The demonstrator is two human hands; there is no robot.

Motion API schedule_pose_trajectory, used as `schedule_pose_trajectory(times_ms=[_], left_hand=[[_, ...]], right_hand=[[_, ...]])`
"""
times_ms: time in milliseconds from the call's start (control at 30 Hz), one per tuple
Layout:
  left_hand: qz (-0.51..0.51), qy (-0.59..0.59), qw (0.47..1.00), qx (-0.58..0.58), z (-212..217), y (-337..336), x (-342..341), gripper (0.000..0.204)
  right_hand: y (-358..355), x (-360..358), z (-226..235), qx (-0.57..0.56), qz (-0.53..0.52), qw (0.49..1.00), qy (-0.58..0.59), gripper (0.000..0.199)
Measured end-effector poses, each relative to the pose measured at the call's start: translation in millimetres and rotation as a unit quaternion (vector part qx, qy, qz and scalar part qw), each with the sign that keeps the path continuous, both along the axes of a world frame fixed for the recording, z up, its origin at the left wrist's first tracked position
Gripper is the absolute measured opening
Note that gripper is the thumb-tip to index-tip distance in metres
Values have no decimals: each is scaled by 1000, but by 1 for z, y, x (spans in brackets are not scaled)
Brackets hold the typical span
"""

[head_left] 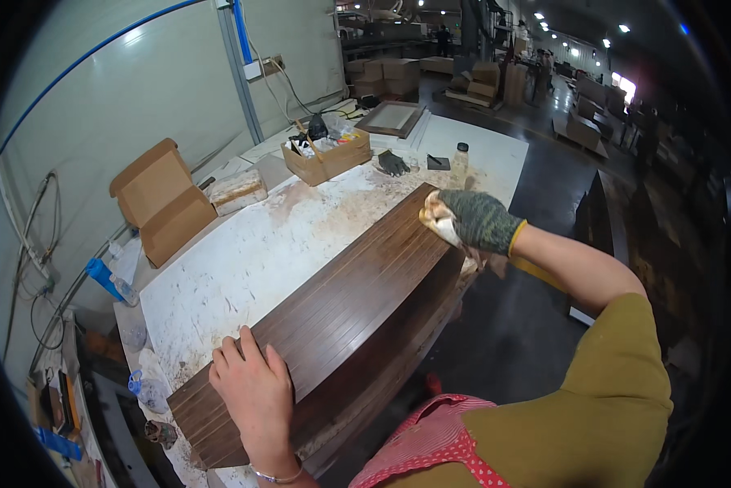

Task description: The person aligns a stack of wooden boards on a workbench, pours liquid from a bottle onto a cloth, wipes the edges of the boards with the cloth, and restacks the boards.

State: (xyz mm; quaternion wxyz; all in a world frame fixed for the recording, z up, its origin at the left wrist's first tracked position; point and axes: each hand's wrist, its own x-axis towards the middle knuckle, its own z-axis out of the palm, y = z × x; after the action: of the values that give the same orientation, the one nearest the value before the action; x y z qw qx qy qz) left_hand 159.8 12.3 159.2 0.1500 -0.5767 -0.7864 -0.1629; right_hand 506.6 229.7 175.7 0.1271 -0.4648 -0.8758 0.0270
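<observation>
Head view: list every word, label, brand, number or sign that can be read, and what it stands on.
No readable text: none shows on the brown wooden panel.
Any marks on the filled cardboard box or the black-capped bottle are too small or blurred to read.

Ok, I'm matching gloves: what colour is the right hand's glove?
The knit glove is mottled grey-green with a yellow cuff edge; see head view.

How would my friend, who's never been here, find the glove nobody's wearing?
Find the big white, stained table under the long brown wooden piece. Toward the table's far end, look between the cardboard box full of odds and ends and the small dark square. The dark greyish glove lies there, limp and empty, unlike the one the right hand wears.
</observation>
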Motion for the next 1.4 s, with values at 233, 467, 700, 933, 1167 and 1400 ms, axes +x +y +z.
schedule_pose_trajectory(times_ms=[233, 467, 700, 933, 1167, 1400], left_hand=[[-13, -31, 999, -4, 9, 3, 5, 43], [-11, -14, 1000, -3, 4, -3, -1, 46], [-12, -25, 1000, -6, 6, 0, 1, 48], [-3, -17, 999, -27, 6, 3, 9, 49], [6, -14, 999, -41, 8, -1, 4, 50], [-11, -6, 998, -65, 13, -3, 4, 51]], right_hand=[[34, 32, 7, 36, -32, 998, -48, 37], [28, 7, 34, -18, -86, 993, -85, 34], [0, 5, 16, 39, 176, 982, 50, 35], [-15, -21, 2, -36, 191, 966, 169, 47], [63, -64, -70, -330, 296, 857, 263, 37], [88, 23, -4, 82, 54, 991, 95, 58]])
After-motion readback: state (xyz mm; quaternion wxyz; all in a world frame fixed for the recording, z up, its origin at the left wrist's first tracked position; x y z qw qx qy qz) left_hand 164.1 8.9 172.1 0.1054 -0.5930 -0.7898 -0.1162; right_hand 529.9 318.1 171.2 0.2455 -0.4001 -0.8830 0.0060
